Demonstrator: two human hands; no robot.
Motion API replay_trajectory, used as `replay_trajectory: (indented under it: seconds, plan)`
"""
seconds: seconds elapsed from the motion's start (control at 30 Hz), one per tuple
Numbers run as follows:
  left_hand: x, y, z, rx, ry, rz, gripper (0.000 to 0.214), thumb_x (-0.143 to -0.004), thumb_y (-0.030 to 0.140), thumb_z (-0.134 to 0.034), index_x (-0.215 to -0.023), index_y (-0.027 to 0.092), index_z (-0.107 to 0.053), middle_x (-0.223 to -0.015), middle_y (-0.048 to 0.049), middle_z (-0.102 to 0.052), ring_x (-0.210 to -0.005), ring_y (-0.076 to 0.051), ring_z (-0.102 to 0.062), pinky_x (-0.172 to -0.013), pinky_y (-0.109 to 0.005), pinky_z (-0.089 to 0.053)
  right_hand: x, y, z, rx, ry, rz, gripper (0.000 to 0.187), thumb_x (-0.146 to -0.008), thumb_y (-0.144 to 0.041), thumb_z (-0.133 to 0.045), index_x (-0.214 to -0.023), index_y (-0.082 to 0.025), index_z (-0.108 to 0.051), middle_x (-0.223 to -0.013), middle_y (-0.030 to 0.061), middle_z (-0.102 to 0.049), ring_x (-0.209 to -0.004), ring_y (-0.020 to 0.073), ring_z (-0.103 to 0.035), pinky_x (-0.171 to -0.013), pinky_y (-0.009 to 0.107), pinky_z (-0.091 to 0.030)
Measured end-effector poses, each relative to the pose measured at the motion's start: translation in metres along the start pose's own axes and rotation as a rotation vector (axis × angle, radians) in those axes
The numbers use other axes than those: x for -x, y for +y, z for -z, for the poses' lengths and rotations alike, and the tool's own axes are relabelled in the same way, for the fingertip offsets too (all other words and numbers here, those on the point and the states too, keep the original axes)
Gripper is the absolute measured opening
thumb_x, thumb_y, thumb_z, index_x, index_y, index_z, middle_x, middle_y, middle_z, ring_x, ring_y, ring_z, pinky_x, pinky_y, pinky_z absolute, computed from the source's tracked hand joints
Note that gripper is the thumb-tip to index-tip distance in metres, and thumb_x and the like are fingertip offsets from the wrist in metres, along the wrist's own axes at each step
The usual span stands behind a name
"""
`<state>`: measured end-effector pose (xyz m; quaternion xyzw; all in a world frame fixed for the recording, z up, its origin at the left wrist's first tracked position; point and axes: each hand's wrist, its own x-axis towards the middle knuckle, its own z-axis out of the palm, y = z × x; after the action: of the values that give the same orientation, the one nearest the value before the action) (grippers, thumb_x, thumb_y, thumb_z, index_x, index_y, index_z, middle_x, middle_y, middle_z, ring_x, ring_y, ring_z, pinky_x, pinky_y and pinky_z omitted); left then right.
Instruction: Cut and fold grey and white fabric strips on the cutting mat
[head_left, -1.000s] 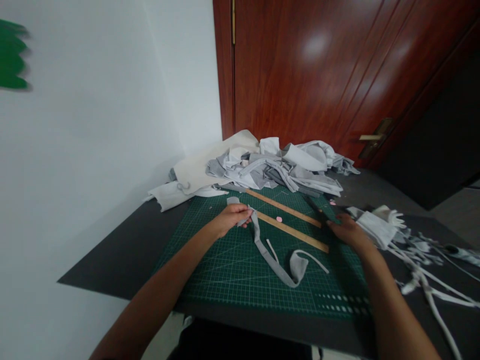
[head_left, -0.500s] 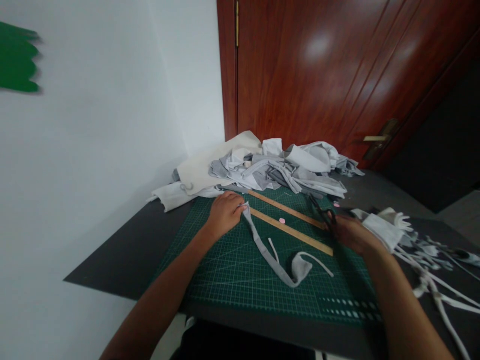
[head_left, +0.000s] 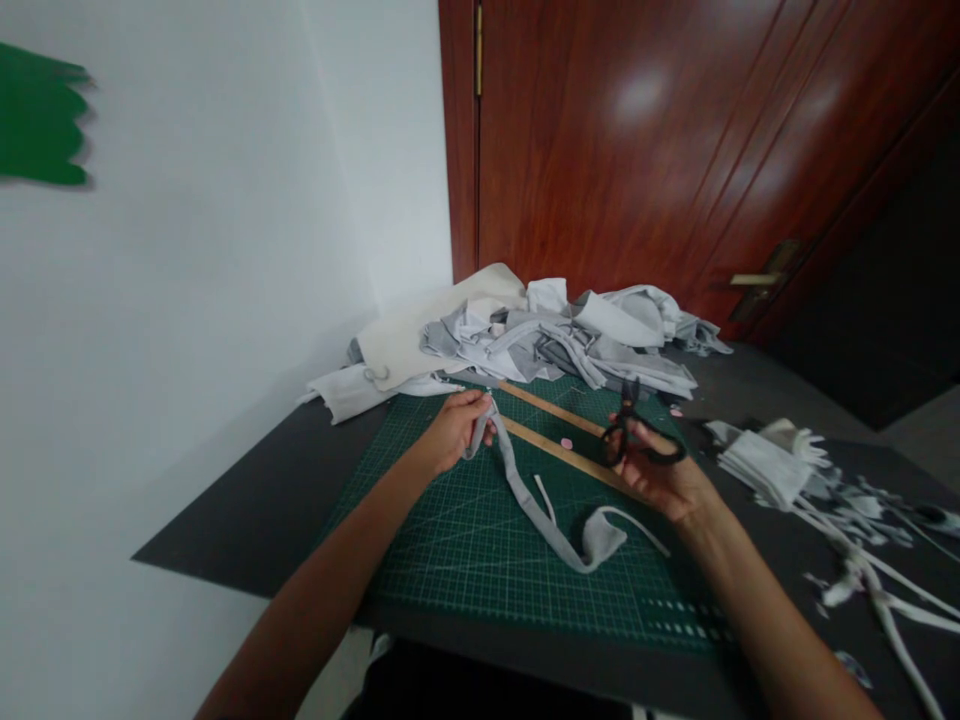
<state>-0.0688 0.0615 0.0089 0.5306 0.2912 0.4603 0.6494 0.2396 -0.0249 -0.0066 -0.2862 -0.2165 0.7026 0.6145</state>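
Pinched between the fingers of my left hand [head_left: 456,430] is one end of a narrow grey fabric strip [head_left: 529,508]. A short piece of the strip loops below those fingers, and the rest curves down to the right over the green cutting mat [head_left: 450,540], ending in a wider fold and a thin tail. My right hand [head_left: 660,480] holds black-handled scissors [head_left: 632,425] above the mat, blades pointing away from me. Two wooden rulers lie slanted on the mat; the nearer ruler [head_left: 562,451] and the farther ruler [head_left: 551,407] both run partly behind my right hand.
Grey and white cloth pieces [head_left: 555,340] are heaped at the back, against the brown door [head_left: 615,150]. Folded cloth [head_left: 765,465], scraps and cords [head_left: 870,570] lie on the right of the dark table [head_left: 247,510]. A pink chalk-like piece [head_left: 566,444] rests between the rulers.
My right hand has picked the scissors up from low over the mat's right side, moving left and turning palm up. My left hand has lifted the strip's end, which now loops under its fingers.
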Motion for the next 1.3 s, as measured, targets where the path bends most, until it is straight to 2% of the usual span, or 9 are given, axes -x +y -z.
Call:
replay_trajectory:
  seconds: [0.13, 0.27, 0.37, 0.47, 0.6, 0.8, 0.97, 1.17, 1.3]
  plan:
    - [0.0, -0.004, -0.01, 0.298, 0.025, 0.037, 0.021, -0.08, 0.024, -0.08, -0.079, 0.013, -0.062, -0.078, -0.004, -0.07, -0.075, -0.016, -0.07, -0.078, -0.033, -0.062, 0.019, 0.031, -0.029, 0.189, -0.176, 0.064, 0.06, -0.067, -0.023, -0.093, -0.122, -0.022, -0.068, -0.092, 0.0028, -0.073, -0.082, 0.0163, -0.069, -0.078, 0.029, -0.06]
    - [0.0, -0.012, -0.017, 0.443, 0.095, 0.002, 0.018, -0.082, 0.017, -0.078, -0.077, 0.013, -0.061, -0.083, -0.0041, -0.072, -0.085, -0.019, -0.073, -0.095, -0.043, -0.059, 0.036, 0.062, -0.05, 0.227, -0.269, 0.017, 0.065, -0.07, -0.024, -0.092, -0.128, -0.029, -0.062, -0.084, -0.0015, -0.064, -0.07, 0.0123, -0.06, -0.062, 0.024, -0.05]
    - [-0.001, -0.014, -0.019, 0.509, 0.177, -0.069, 0.017, -0.082, 0.016, -0.079, -0.077, 0.013, -0.062, -0.088, -0.0061, -0.074, -0.091, -0.021, -0.074, -0.101, -0.045, -0.055, 0.042, 0.077, -0.051, 0.241, -0.402, -0.063, 0.059, -0.078, -0.043, -0.086, -0.129, -0.026, -0.061, -0.077, -0.0023, -0.055, -0.06, 0.01, -0.046, -0.055, 0.023, -0.041]
    - [-0.003, -0.013, -0.017, 0.556, 0.267, -0.136, 0.017, -0.082, 0.018, -0.079, -0.079, 0.013, -0.063, -0.09, -0.0076, -0.075, -0.094, -0.022, -0.074, -0.101, -0.042, -0.055, 0.045, 0.087, -0.046, 0.267, -0.484, -0.11, 0.063, -0.082, -0.059, -0.077, -0.132, -0.024, -0.059, -0.077, -0.0005, -0.053, -0.06, 0.0114, -0.043, -0.054, 0.026, -0.037]
    - [-0.006, -0.009, -0.011, 0.605, 0.324, -0.133, 0.016, -0.085, 0.02, -0.077, -0.079, 0.013, -0.064, -0.088, -0.0083, -0.075, -0.086, -0.02, -0.074, -0.095, -0.037, -0.057, 0.048, 0.098, -0.047, 0.366, -0.442, -0.116, 0.061, -0.085, -0.056, -0.076, -0.132, -0.023, -0.056, -0.076, -0.0026, -0.051, -0.058, 0.0091, -0.039, -0.054, 0.025, -0.033]
    - [-0.004, -0.007, -0.015, 0.633, 0.314, -0.108, 0.013, -0.09, 0.023, -0.072, -0.085, 0.012, -0.067, -0.09, -0.0094, -0.075, -0.087, -0.02, -0.073, -0.098, -0.036, -0.056, 0.046, 0.106, -0.055, 0.543, -0.337, -0.087, 0.062, -0.085, -0.056, -0.076, -0.13, -0.022, -0.051, -0.073, -0.0066, -0.047, -0.051, 0.0059, -0.034, -0.049, 0.022, -0.029]
    - [0.002, -0.008, -0.028, 0.635, 0.323, -0.062, 0.016, -0.093, 0.022, -0.068, -0.081, 0.012, -0.067, -0.089, -0.0118, -0.075, -0.091, -0.023, -0.074, -0.099, -0.042, -0.056, 0.044, 0.108, -0.053, 0.624, -0.382, -0.024, 0.06, -0.085, -0.057, -0.075, -0.127, -0.02, -0.052, -0.07, -0.0075, -0.046, -0.049, 0.0061, -0.035, -0.047, 0.022, -0.03]
    - [0.007, -0.018, -0.038, 0.667, 0.33, -0.05, 0.017, -0.086, 0.021, -0.077, -0.077, 0.014, -0.064, -0.093, -0.0091, -0.076, -0.104, -0.026, -0.073, -0.106, -0.045, -0.052, 0.043, 0.115, -0.053, 0.627, -0.358, 0.044, 0.063, -0.085, -0.058, -0.074, -0.131, -0.021, -0.051, -0.07, -0.007, -0.048, -0.05, 0.0071, -0.036, -0.048, 0.023, -0.03]
    - [0.011, -0.024, -0.042, 0.673, 0.3, -0.05, 0.022, -0.08, 0.023, -0.082, -0.075, 0.015, -0.063, -0.094, -0.0084, -0.077, -0.1, -0.025, -0.074, -0.106, -0.045, -0.053, 0.043, 0.117, -0.056, 0.585, -0.331, 0.04, 0.064, -0.083, -0.058, -0.077, -0.13, -0.022, -0.053, -0.071, -0.0066, -0.049, -0.05, 0.0065, -0.036, -0.048, 0.022, -0.031]
